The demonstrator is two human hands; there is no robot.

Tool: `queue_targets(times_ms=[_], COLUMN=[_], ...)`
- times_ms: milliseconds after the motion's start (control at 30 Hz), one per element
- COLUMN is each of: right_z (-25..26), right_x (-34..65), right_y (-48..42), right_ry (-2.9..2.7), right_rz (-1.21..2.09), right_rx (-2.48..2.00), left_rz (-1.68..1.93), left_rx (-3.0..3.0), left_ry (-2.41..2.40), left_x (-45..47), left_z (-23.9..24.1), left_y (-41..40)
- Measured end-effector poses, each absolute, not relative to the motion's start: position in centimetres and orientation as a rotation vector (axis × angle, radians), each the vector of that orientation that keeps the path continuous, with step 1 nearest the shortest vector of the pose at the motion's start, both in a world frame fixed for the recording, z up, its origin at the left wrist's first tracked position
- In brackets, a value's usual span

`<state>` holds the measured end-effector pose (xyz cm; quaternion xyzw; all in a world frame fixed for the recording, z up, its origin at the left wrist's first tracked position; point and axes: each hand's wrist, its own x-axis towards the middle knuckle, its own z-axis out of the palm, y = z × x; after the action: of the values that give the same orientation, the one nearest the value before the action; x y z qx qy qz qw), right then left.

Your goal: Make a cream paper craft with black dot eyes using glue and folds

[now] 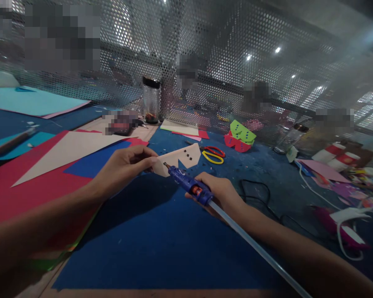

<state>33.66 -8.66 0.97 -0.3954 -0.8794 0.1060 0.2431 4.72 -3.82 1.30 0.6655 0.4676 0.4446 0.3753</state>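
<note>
Blue work surface (161, 248), with glue gun (186, 182) and cream paper cutout (176, 156) in hand.
Red sheet (15, 198) lies left, under a pale triangular sheet (71, 151); right hand (219, 188) grasps the glue gun, whose translucent stick (254, 244) trails near right; left hand (132, 161) pinches the cutout's left end, at centre, with the nozzle (167, 165) at that end, contact unclear; scissors (208, 148), red-and-yellow handled, lie just right of the cutout; three black squares (188, 155) mark its right part.
</note>
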Motion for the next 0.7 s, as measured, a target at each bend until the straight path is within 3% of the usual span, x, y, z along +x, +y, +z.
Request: queue_targets(times_ms=[700], right_z=[1.17], right_x=[33.15], right_y=[-8.67], right_ry=[-2.411], right_rz=[0.381], right_rx=[-1.115], left_rz=[1.098], left_rx=[1.752], left_ry=[1.167], left_x=[4.91], left_z=[1.19], left_y=[-4.14])
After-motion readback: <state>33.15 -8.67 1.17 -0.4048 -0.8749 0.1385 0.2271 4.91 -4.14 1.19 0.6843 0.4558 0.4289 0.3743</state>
